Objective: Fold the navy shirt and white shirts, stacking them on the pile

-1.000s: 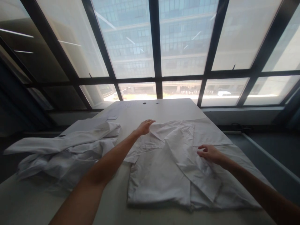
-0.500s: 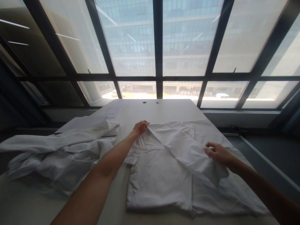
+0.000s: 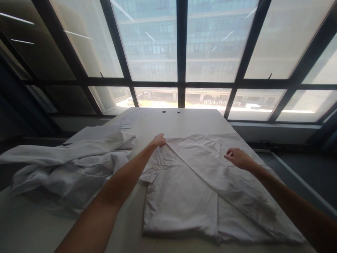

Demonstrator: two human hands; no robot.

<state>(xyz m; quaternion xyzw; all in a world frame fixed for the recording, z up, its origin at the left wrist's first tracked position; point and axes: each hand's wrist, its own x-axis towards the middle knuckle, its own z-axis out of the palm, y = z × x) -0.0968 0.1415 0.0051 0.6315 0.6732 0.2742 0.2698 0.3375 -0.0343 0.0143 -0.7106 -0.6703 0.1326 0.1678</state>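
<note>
A white long-sleeved garment (image 3: 184,200), partly folded, lies across the table before me. My left hand (image 3: 159,140) is closed on its far left corner, the fingertips pinching the cloth. From that corner a sleeve-like strip (image 3: 210,172) runs diagonally down to the right over the rest of the garment. My right hand (image 3: 237,157) hovers over the garment's right side, fingers loosely curled and holding nothing that I can see. Left of my left arm, a second heap of white cloth (image 3: 71,168) lies crumpled.
The white table (image 3: 189,121) reaches toward a large window with dark frames (image 3: 181,63). Sheets of paper (image 3: 129,121) lie at its far left. Two small dark spots (image 3: 164,111) show near the far edge. Dark curtains (image 3: 21,91) hang at the left.
My right hand has let go of the cloth and moved slightly up and left. The lifted strip now lies flat, spread toward the lower right. My left hand keeps its grip on the corner.
</note>
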